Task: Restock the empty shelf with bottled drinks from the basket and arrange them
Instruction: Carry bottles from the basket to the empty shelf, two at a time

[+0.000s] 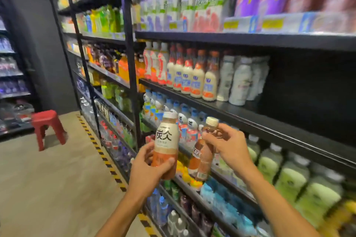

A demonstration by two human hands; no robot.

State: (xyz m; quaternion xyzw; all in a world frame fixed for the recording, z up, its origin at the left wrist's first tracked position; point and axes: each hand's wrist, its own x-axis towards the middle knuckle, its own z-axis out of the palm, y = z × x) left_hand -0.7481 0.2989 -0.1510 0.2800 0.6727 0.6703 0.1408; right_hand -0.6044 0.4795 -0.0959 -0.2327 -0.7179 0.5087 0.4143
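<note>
Holding two bottled drinks up in front of the shelving, one per hand: left hand [152,167] wrapping its fingers [167,165] round the lower body of the upright white-capped bottle [167,141], right hand [228,145] pinching the second bottle [203,157] by its neck, body hanging tilted toward the near left. Heading, by the look of it, for the empty shelf [300,121], the dark bare stretch to the far right on the middle level. Standing to the left of that gap: roughly five cream bottles with orange caps [192,77] in the front row and about three pale grey-white bottles [240,81], blur preventing a firmer count. Remaining, judging from this: nearly all of the restocking, neither held bottle being placed yet. Not showing anywhere: the basket. Sitting far left on the floor: one red stool [47,127].
</note>
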